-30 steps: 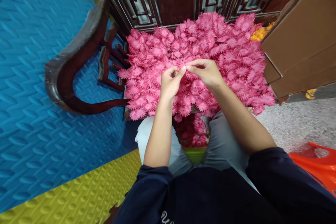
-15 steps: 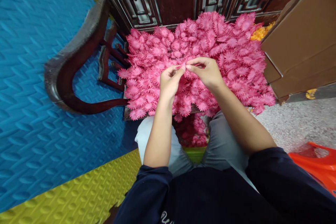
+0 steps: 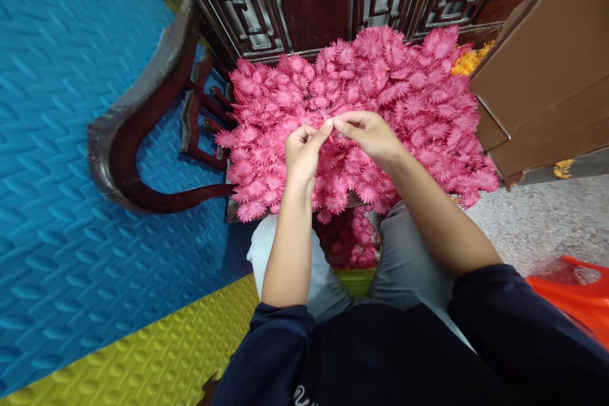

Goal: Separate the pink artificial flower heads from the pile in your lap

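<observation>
Pink artificial flower heads (image 3: pixel 419 108) lie heaped over the wooden seat, with jagged, star-like petals. Above the middle of the heap, my left hand (image 3: pixel 304 146) is closed in a pinch, thumb against forefinger. My right hand (image 3: pixel 368 133) pinches too, its fingertips meeting those of the left. Whatever sits between the fingertips is too small and too close in colour to the flowers to make out. More pink flowers (image 3: pixel 362 235) lie lower down, between my knees.
A dark curved wooden armrest (image 3: pixel 114 158) stands at the left over blue floor matting (image 3: pixel 47 216). Carved dark panels (image 3: pixel 314 0) rise behind. At the right are a cardboard box (image 3: pixel 547 63), yellow flowers (image 3: pixel 471 62) and an orange-red plastic item (image 3: pixel 578 295).
Both hands stay pinched together over the flowers. They sit slightly lower in view, and the right hand's fingers are drawn closer together. The view has shifted a little.
</observation>
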`<state>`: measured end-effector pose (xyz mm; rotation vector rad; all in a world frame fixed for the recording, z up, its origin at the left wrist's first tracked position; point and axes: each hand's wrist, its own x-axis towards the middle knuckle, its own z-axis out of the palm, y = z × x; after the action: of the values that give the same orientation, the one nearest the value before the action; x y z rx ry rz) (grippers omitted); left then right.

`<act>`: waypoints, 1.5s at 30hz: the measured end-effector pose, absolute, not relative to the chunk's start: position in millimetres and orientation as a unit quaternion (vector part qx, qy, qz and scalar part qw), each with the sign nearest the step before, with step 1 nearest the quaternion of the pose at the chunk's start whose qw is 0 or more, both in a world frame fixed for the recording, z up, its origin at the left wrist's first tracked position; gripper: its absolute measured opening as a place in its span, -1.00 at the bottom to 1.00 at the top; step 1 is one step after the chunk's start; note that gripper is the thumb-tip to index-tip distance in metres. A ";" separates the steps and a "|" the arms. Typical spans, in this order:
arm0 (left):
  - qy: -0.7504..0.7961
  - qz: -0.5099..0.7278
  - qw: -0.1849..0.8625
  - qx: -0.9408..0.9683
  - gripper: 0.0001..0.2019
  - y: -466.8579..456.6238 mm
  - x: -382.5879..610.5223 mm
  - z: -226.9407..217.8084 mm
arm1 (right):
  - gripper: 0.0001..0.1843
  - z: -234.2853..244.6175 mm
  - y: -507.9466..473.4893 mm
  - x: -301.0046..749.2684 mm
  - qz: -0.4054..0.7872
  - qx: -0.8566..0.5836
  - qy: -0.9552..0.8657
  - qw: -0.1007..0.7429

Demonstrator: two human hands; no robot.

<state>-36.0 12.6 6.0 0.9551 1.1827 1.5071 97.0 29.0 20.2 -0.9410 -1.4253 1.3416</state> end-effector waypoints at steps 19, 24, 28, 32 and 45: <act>0.470 0.664 0.520 0.260 -0.52 32.8 -64.4 7.0 | -0.57 6.9 49.2 122.5 0.626 -0.494 -0.271 0.540; 0.695 0.562 0.128 0.430 -0.81 27.4 -100.9 7.1 | -0.74 -2.2 62.2 159.4 0.312 -0.591 -0.360 0.651; 0.758 0.405 0.131 0.494 -0.42 24.6 -97.3 0.1 | -0.75 -13.9 58.8 171.6 0.106 -0.671 -0.480 0.554; 0.742 0.406 0.145 0.513 -0.48 20.0 -79.9 -1.3 | -0.84 -27.6 75.3 131.8 0.097 -0.615 -0.633 0.459; 0.725 0.495 0.158 0.451 -0.80 8.4 -109.7 8.9 | -0.58 -80.6 238.2 27.3 0.133 -0.672 -0.728 -0.013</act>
<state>-109.7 8.4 8.9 1.2910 2.0748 1.4159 27.3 238.2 -80.6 -2.1293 -2.3077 0.4228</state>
